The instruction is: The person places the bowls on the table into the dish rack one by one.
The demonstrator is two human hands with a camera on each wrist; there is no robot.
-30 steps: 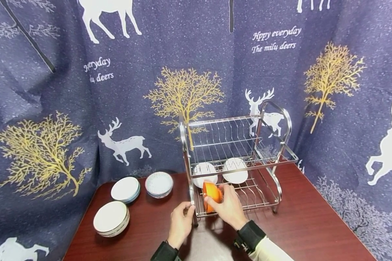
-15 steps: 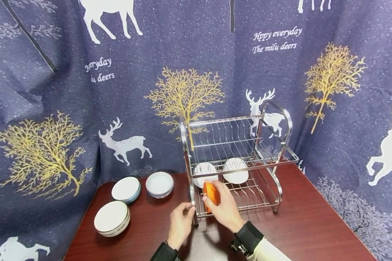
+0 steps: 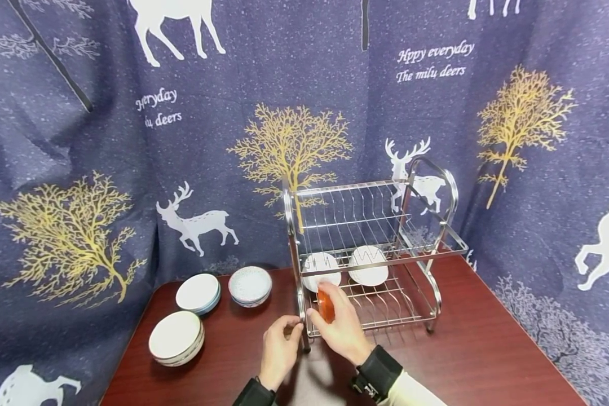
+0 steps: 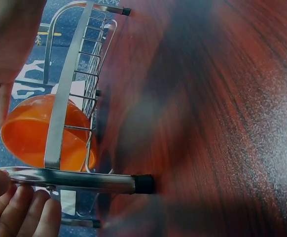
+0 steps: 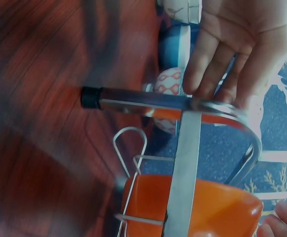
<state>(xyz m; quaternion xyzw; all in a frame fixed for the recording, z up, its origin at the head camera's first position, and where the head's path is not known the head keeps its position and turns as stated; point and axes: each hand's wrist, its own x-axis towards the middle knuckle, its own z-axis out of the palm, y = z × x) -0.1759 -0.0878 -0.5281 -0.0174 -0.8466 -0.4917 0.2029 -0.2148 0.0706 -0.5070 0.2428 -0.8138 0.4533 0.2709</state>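
Observation:
An orange bowl stands on its side in the lower tier of the metal dish rack, at the left end. My right hand covers part of it in the head view, thumb and fingers spread apart. In the left wrist view the fingers of that hand run straight down beside the rim of the bowl. My left hand pinches the front left post of the rack, thumb on one side and fingers on the other, as the left wrist view shows.
Two white bowls lean behind in the lower tier. Left of the rack, stacked bowls stand on the table: a white stack, a blue-sided stack and a patterned stack. A patterned curtain hangs behind the table.
My right hand has shifted slightly left over the orange bowl, hiding more of it, and its thumb has spread away. My left hand keeps its hold on the post.

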